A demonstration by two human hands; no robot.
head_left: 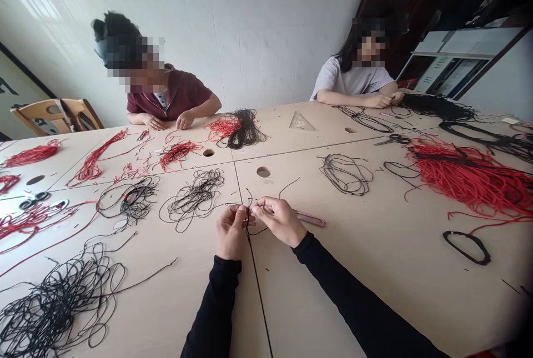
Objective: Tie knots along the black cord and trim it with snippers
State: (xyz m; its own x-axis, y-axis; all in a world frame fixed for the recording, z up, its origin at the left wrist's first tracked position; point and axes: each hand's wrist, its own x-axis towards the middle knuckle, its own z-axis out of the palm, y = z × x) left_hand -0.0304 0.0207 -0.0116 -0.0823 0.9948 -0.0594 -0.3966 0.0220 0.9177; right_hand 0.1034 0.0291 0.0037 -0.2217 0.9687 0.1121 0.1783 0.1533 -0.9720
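Near the middle of the table, my left hand (231, 230) pinches a thin black cord (257, 232) between thumb and fingers. Close against it, my right hand (280, 218) also has thumb and forefinger pressed together on the cord. Loose cord ends stick up above my fingers, and a small loop hangs below them. Whether there is a knot between the fingertips is too small to tell. Partly behind my right wrist lies a pink-handled cutter (311, 218). To the left of my hands rests a loose bundle of black cord (200, 194).
A large black cord tangle (54, 302) lies front left. Red cords (458, 175) are heaped at right, near black scissors (393, 139). A clear set square (302, 121) lies far back. Two people (170, 94) sit opposite, hands on the table. Round holes (263, 171) pierce the tabletop.
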